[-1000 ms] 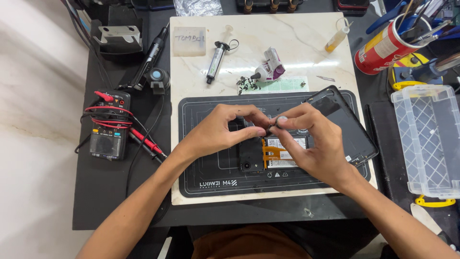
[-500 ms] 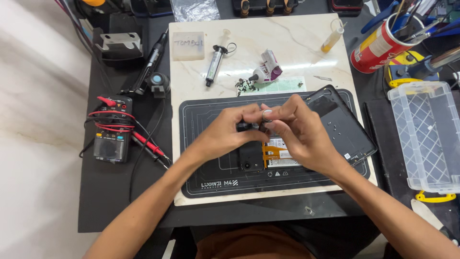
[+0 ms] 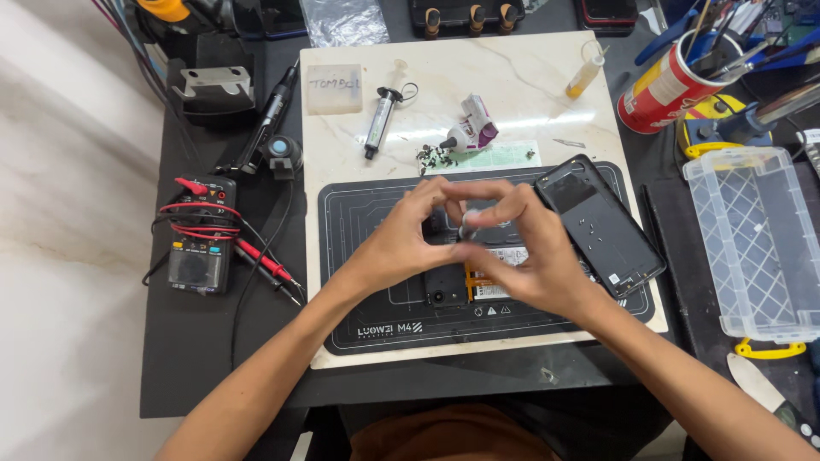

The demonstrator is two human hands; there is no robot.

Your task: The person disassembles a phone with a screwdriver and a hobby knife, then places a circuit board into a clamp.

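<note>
Both hands had lifted slightly off the black rectangular repair mat (image 3: 359, 222), left hand (image 3: 401, 243) and right hand (image 3: 534, 256) pinching a small dark part (image 3: 469, 224) together above the opened phone (image 3: 478, 282), so they seemed mid-fiddle.

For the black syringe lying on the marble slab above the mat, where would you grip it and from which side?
Grip the black syringe around the middle of its barrel, coming straight down from above with fingers on its two long sides. It lies flat on the marble slab, roughly upright in the head view, with bare slab on both sides. The plunger ring at the far end looks too thin for a steady hold.
</note>
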